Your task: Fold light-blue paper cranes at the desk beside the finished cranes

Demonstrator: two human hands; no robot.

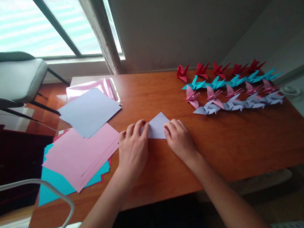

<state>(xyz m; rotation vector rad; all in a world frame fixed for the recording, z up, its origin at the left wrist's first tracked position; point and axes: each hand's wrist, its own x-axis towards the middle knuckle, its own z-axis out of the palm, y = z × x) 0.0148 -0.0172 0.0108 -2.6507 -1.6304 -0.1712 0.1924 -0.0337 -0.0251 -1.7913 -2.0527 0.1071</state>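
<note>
A pale lavender sheet of origami paper [158, 127], folded to a small shape with a point at the far side, lies on the wooden table between my hands. The fingers of my left hand [134, 146] are bent and closed on its left corner. On its right corner, my right hand [179, 138] pinches with thumb and curled fingers. Both fingertips partly hide the paper's side corners. To the right stand rows of folded paper cranes: red [219, 70], turquoise [217, 82], pink [232, 92] and pale lavender [233, 104].
Stacked at the left are pale lavender sheets [89, 111], pink sheets [78, 155] and turquoise sheets [54, 189], with red edges showing. Behind them is a shiny plastic packet [85, 89]. A white cable [65, 199] loops at lower left. A chair [11, 77] stands beyond the table [238, 141].
</note>
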